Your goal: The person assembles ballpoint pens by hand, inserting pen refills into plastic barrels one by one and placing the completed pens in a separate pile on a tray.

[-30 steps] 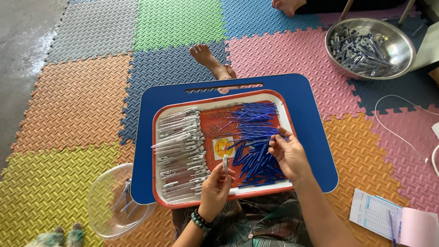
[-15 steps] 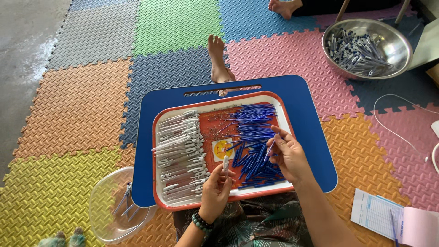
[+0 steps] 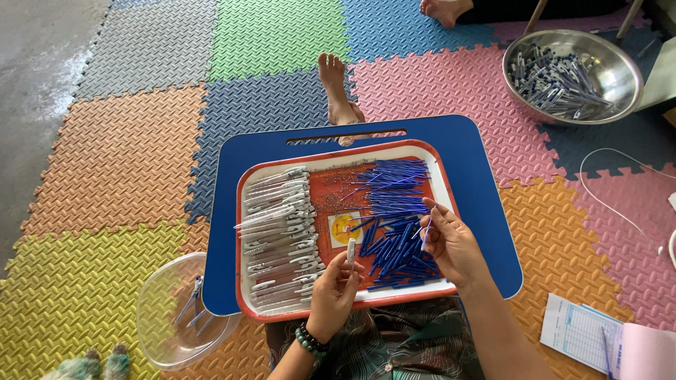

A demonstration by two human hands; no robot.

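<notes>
White plastic pen barrel [image 3: 351,251] pinched upright in our left hand [image 3: 335,295] — right hand [image 3: 454,243] grips one thin blue refill [image 3: 425,234]; we align tip with barrel mouth.

The person's arms are bare, without sleeves. A bracelet of dark green and black beads [image 3: 308,338] circles the left wrist. The lap is covered by dark, green-patterned cloth [image 3: 408,352], and the feet are bare.

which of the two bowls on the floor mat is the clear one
The clear plastic bowl at the lap desk's near left corner, holding only a few pens. The other, the metal bowl far right, is heaped with pens.
</notes>
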